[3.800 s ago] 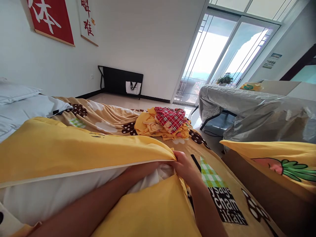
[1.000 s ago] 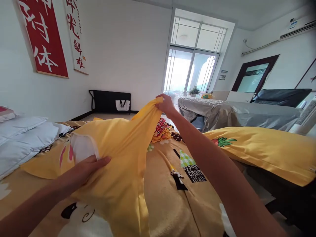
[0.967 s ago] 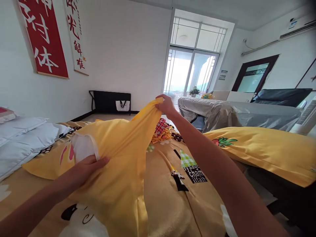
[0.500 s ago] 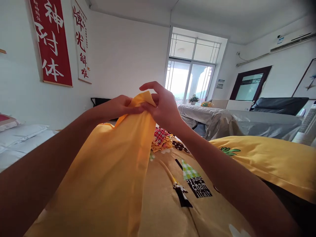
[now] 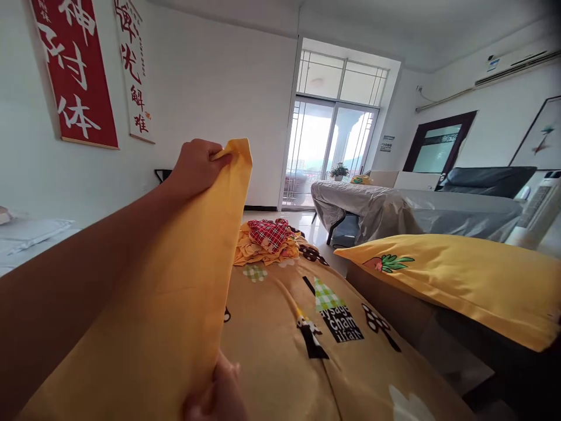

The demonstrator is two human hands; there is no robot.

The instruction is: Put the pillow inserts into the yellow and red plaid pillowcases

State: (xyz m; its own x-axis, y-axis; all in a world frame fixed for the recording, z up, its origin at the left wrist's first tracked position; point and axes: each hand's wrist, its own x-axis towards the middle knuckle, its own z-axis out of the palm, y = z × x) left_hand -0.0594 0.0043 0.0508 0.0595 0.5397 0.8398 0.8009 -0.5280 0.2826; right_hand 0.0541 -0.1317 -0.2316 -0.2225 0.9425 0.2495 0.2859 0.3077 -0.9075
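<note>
The left hand (image 5: 197,164) is clenched on the top corner of a yellow cloth (image 5: 193,263), which hangs down the left side in a tall sheet with its free edge facing right. The right hand (image 5: 224,389) is low at the near end, against that edge; it is blurred and cut off, so I cannot tell how firmly it grasps. The left forearm (image 5: 87,280) crosses in front of the cloth, and arm and cloth together block the left half of the tan patterned blanket (image 5: 267,327) below.

Just beyond the cloth's edge, on the far part of the blanket, sits a rumpled yellow heap (image 5: 258,252) with a red checked cloth (image 5: 268,234) on top. White bedding (image 5: 33,231) shows at the far left, partly cut off by the forearm. To the right, apart from the hands, lies a plump yellow pillow (image 5: 447,269) with a red-and-green plant print.

Farther back on the right, furniture under clear plastic (image 5: 460,210) stands between the blanket and the dark-framed door (image 5: 440,143), with a black chair back (image 5: 488,180) behind it. A potted plant (image 5: 339,169) shows against the glass doors (image 5: 318,128). A red scroll (image 5: 76,76) and a white scroll (image 5: 135,76) hang on the left wall.
</note>
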